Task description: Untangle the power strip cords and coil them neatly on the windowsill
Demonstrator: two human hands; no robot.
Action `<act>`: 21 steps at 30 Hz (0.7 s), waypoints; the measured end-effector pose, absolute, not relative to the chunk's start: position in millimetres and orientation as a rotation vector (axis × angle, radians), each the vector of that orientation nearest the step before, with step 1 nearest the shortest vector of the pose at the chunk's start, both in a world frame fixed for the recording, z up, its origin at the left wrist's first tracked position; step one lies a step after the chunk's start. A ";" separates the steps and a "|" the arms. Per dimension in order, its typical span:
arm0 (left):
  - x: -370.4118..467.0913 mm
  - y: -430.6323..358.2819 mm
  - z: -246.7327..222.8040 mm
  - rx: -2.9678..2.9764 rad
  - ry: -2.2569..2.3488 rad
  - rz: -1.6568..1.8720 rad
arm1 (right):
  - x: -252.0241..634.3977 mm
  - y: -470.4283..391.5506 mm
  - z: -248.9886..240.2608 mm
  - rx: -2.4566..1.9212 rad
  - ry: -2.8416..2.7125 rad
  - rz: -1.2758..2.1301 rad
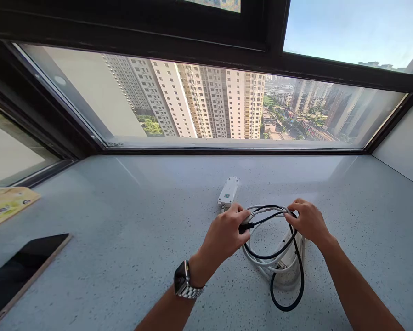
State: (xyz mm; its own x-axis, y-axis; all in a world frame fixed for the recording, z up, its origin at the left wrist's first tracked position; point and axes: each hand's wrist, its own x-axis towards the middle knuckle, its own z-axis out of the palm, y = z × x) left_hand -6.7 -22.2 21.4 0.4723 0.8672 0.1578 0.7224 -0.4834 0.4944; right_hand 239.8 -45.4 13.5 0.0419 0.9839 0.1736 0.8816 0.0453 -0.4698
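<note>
A loose coil of white cable (255,261) and black cable (272,304) stretches between my hands. My left hand (226,233) is closed on the coil's left side, where a black connector (246,227) sticks out by the fingers. On the right side, my right hand (308,221) pinches the bundled strands between thumb and fingers. One black loop hangs toward me. Just beyond my left hand lies a white oblong block (229,190) with a small green label and a cord at its near end. Another white casing (289,255) is partly hidden beneath the coil.
A speckled pale sill (140,257) carries everything, with a dark-framed window (227,151) behind it. At the left lie a phone (23,266) and a yellow tissue pack (9,204). A white wall (406,142) bounds the right side.
</note>
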 end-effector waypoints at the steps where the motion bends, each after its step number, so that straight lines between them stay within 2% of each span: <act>1: -6.6 -21.8 21.2 2.357 1.359 0.545 | 238.3 -45.4 13.7 -1.861 -1.853 0.316; 7: 0.1 -25.4 23.9 2.230 1.406 0.572 | 233.0 -46.0 18.1 -1.800 -1.759 0.407; 13: 17.4 -43.1 26.8 2.102 1.258 0.804 | 222.8 -56.4 23.6 -1.867 -1.869 0.330; 17: 24.0 -42.4 16.8 2.027 1.252 0.844 | 207.4 -67.1 25.2 -1.660 -1.972 0.222; 21: 26.8 -34.4 0.8 1.806 1.016 0.865 | 190.1 -73.9 23.2 -1.352 -2.050 0.318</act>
State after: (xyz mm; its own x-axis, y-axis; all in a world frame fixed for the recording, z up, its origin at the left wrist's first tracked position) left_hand 26.8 -34.4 0.8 0.4265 0.8919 0.1504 0.2904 -0.2925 0.9111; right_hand 190.1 -73.9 23.2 -0.2543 0.8870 0.3854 0.7285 0.4378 -0.5270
